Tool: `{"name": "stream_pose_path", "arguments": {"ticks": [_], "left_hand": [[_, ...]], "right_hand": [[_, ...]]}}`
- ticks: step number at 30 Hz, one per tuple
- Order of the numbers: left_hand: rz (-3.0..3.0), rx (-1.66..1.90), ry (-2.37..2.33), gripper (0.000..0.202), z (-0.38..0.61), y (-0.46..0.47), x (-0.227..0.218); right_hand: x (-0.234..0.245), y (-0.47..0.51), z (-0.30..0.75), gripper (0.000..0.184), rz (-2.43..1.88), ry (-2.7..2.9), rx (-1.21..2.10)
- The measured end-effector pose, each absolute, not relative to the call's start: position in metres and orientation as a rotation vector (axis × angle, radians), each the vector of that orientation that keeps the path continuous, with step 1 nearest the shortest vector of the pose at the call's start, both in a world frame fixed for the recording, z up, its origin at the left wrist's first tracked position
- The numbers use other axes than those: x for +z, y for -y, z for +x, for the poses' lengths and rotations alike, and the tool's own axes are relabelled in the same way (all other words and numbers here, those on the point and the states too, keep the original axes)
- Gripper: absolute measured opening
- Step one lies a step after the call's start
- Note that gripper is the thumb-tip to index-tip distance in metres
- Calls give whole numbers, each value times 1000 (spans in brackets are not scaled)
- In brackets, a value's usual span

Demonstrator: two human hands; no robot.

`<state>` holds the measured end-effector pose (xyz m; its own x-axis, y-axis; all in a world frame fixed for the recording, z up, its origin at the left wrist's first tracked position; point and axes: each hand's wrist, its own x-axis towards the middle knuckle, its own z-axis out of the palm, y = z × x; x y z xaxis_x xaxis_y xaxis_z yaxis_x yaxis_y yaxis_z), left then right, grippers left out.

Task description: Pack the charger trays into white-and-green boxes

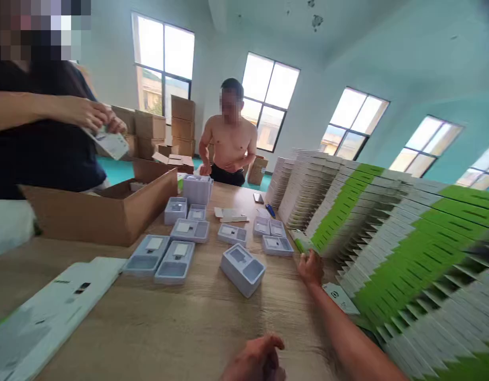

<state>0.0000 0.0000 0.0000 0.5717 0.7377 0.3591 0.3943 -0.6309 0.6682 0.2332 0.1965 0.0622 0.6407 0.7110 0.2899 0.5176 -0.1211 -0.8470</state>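
Observation:
My right hand (311, 269) reaches forward to the foot of the stacks, its fingers closed at the near end of a flat green-and-white carton (304, 242). Part of its grip is hidden by the hand itself. Low in the view, my left hand (253, 361) is over the table with loosely bent fingers apart and nothing visible in them. Beyond it a pale grey plastic tray stack (243, 269) with two recesses stands alone on the wood. Tall stacks of flat white-and-green cartons (411, 243) rise along the right, beside my right forearm.
More trays (175, 262), some holding small white pieces, lie on the table (181, 323). An open cardboard box (89, 217) and flat white cartons (54, 312) are at left. A phone (258, 198) and a blue cutter (270, 210) lie farther back. Two people stand across the table; one holds a white carton.

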Motion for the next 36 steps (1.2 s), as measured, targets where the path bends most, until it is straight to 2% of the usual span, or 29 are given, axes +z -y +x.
{"name": "stream_pose_path", "arguments": {"ticks": [4,8,12,14,17,18,20,25,30,33,36], "left_hand": [[2332,873,-948,37,-6,7,12],[2473,828,-923,17,-5,20,19],[2794,829,-737,24,-5,53,18],[2924,869,-667,21,-18,73,21],[2782,915,-982,11,-72,95,37],[2585,892,-1318,13,-100,98,46],[2342,905,-1783,32,-169,97,66],[1486,703,-2712,43,-334,79,104],[1172,586,-2905,45,-376,83,116],[1434,713,-2812,49,-351,90,126],[1885,780,-2425,46,-309,97,132]], "right_hand": [[33,-126,182,43,-1683,1130,417],[6,-52,129,43,-1518,1426,678],[13,-24,95,30,-1424,1915,750],[23,-31,91,32,-1472,2027,682],[30,-46,93,42,-1533,1987,644],[29,-49,94,47,-1533,1978,638],[27,-49,95,53,-1504,1973,633],[24,-42,94,43,-1362,1955,687],[36,-39,97,34,-1298,1840,845],[53,-26,87,34,-1221,1768,999],[76,-5,62,44,-1063,1725,1269]]}}
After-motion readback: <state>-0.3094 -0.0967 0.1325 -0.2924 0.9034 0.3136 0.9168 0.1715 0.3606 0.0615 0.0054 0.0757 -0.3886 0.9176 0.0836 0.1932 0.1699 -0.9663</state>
